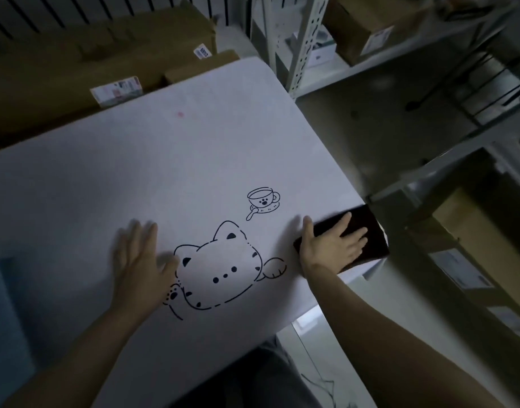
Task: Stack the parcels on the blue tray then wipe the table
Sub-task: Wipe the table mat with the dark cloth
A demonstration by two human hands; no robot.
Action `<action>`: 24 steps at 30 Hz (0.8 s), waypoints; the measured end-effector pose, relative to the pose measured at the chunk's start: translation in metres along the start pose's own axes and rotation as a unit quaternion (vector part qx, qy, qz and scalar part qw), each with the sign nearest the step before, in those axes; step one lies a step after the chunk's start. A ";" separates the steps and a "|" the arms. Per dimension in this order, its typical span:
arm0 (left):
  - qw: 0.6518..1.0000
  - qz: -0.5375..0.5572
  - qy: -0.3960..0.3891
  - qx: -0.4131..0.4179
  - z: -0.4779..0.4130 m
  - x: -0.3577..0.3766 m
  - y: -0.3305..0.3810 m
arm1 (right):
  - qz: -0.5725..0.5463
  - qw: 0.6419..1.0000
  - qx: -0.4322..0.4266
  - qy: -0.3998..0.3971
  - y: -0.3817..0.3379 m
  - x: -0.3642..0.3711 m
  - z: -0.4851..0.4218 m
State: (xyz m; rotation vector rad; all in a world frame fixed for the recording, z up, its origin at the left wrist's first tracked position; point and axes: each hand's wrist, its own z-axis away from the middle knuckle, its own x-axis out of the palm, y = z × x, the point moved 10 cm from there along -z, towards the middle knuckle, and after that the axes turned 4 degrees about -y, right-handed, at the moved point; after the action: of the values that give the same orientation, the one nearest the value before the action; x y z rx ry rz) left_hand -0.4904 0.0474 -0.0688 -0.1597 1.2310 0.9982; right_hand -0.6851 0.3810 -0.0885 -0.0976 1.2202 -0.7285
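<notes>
A white table (135, 178) with a black cat-and-cup drawing fills the middle of the view. My right hand (332, 245) lies flat, fingers spread, on a dark cloth (367, 231) at the table's right edge. My left hand (138, 257) rests open on the table left of the cat drawing, blurred. A corner of the blue tray (5, 313) shows at the far left edge; whatever it carries is out of view.
Brown cardboard boxes (76, 69) with labels stand behind the table's far edge. White metal shelving (311, 48) with boxes rises at the back right. More labelled boxes (470, 254) sit low on the right, beside the table.
</notes>
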 end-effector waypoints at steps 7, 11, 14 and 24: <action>0.999 -0.027 0.007 0.021 -0.025 0.019 0.007 | 0.055 0.986 -0.155 -0.005 -0.052 0.039 0.002; 0.999 -0.020 0.026 0.016 -0.029 0.023 0.002 | 0.123 0.910 -0.385 -0.087 -0.082 0.065 0.022; 0.999 -0.028 0.044 0.005 -0.035 0.018 -0.011 | 0.124 0.921 -0.368 -0.032 -0.087 0.058 0.006; 0.994 -0.075 0.081 0.002 -0.054 0.010 -0.034 | 0.184 0.913 -0.362 -0.034 -0.221 0.109 -0.045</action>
State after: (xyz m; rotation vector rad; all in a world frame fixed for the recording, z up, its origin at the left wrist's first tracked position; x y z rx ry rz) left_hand -0.5047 0.0009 -0.1113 -0.3315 1.3480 0.8644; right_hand -0.8087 0.1632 -0.0964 -0.4873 1.3412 0.0828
